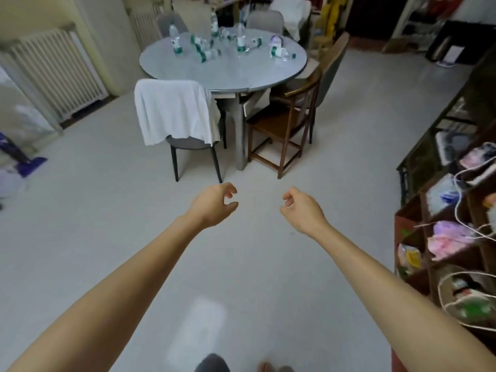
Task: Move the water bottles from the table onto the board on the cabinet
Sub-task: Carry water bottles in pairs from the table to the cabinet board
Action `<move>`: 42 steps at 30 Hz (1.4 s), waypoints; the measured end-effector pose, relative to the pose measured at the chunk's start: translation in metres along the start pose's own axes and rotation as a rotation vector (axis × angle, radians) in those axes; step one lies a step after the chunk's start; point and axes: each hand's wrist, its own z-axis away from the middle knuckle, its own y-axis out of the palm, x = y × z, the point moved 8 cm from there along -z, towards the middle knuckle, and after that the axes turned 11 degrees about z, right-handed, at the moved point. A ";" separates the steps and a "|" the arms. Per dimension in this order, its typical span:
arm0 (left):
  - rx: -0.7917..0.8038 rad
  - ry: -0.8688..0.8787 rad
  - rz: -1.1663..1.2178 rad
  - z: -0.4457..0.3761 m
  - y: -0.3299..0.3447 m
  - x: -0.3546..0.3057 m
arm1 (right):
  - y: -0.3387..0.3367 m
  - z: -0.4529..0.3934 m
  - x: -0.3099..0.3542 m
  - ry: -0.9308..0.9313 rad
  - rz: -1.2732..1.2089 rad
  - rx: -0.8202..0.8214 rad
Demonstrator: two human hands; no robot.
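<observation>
Both hands, left and right, hang loosely curled and empty, well short of the water bottles on the table.

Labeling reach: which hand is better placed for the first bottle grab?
Neither clearly: left hand and right hand are both empty, level, and far short of the table. Water bottles cluster slightly left, marginally favoring left.

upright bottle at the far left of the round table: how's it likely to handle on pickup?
The upright bottle is tall and narrow, so a sideways nudge would probably tip it. It is round, so once down it would likely roll, like the bottles lying beside it on the table. Clear plastic suggests thin walls. Fill level is not discernible.
</observation>
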 end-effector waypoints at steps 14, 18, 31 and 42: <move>0.084 0.009 -0.032 -0.352 -0.096 0.057 | -0.035 -0.348 0.031 0.069 0.020 0.012; 0.120 0.055 -0.024 -0.460 -0.119 0.049 | -0.055 -0.433 0.024 0.145 -0.049 -0.024; 0.160 0.046 -0.006 -0.783 -0.140 0.052 | -0.081 -0.756 0.003 0.138 -0.094 0.036; 0.057 -0.143 0.054 -0.985 -0.214 0.137 | -0.063 -1.018 0.088 -0.050 -0.021 0.150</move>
